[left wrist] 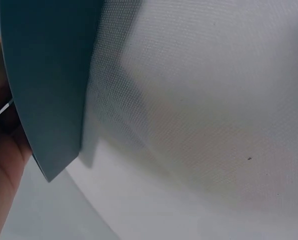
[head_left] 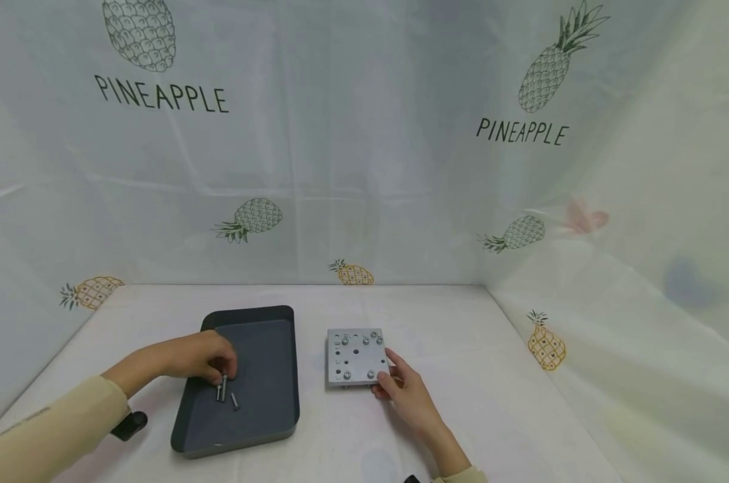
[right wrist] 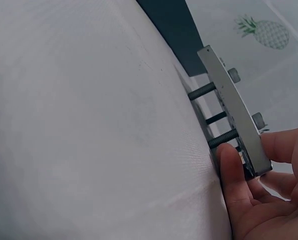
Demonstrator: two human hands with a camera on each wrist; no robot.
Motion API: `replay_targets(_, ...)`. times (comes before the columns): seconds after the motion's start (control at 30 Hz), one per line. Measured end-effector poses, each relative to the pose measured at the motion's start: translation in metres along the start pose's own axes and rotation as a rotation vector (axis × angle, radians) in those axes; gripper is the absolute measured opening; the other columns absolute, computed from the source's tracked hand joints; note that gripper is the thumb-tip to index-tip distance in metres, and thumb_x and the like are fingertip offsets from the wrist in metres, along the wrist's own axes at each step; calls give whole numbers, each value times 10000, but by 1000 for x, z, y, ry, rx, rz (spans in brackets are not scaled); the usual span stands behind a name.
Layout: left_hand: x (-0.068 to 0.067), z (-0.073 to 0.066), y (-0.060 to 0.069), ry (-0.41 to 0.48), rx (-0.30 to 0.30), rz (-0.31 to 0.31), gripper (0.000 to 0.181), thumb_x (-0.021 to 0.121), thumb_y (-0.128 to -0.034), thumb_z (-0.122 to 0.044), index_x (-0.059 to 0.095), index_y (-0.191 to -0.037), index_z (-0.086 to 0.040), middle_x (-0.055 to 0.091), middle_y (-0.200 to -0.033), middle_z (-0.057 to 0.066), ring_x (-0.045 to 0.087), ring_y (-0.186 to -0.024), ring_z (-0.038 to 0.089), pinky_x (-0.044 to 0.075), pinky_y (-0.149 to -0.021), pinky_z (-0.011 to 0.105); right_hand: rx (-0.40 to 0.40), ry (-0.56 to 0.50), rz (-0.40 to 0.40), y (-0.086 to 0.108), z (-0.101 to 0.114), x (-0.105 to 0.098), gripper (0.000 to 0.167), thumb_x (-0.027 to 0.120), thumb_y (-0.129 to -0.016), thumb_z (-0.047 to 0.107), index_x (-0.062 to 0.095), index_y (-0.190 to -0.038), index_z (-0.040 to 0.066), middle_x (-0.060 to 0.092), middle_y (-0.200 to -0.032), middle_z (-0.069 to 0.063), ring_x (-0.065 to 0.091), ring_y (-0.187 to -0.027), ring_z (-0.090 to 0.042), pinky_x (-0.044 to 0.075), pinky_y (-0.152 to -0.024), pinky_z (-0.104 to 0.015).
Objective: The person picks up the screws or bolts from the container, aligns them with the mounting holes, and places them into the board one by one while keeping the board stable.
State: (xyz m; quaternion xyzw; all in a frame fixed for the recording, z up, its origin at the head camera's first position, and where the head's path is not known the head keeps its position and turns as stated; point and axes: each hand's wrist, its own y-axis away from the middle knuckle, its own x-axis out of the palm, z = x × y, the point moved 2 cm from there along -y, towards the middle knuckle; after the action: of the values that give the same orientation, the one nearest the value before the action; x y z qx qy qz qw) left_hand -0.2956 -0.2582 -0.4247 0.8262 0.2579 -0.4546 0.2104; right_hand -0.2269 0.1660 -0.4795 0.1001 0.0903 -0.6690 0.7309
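In the head view my left hand [head_left: 202, 354] reaches over the left side of a dark grey tray [head_left: 264, 382], its fingertips pinching a metal bolt [head_left: 224, 388]. Beside that, other bolts [head_left: 235, 402] lie on the tray floor. The left wrist view shows a bit of shiny metal [left wrist: 4, 109] between the fingers, partly hidden by the tray wall. My right hand [head_left: 409, 399] grips the right front corner of a square metal plate [head_left: 357, 363] with several bolts in its holes. From the right wrist, threaded shanks [right wrist: 223, 138] show under the plate, with bolt heads [right wrist: 258, 120] on its upper face.
A white cloth [head_left: 340, 436] covers the table. Behind it hangs a pale curtain [head_left: 388, 168] printed with pineapples. The tray's raised walls stand left of the plate, with a strip of cloth between them.
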Motion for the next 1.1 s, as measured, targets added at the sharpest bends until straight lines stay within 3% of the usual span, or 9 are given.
replay_targets(0.27,2,0,-1,-34,8,12,185,837,-905,-96,711,-915,-231,612,-856,-180,545,-750,-28,510,-670,225,1,-9,0,0,-1,1,658,623,-1086,156,318,-1654,27,621,-1234,-182,717,-951,-201,604,-845,-265)
replay_targets(0.83,-5,0,1,66,90,-29,50,745,-1000,-171,718,-1022,-207,694,-909,-135,602,-782,-1,523,-685,238,-6,-14,-1,0,-2,1,660,623,-1086,154,313,-1655,24,616,-1235,-182,718,-956,-205,607,-847,-277)
replay_targets(1.1,-7,-1,-2,145,62,-89,90,770,-985,-216,742,-1066,-189,728,-967,-113,661,-849,29,566,-738,261,-7,-19,4,1,-2,0,653,624,-1087,154,322,-1655,36,613,-1221,-182,720,-956,-202,605,-846,-264)
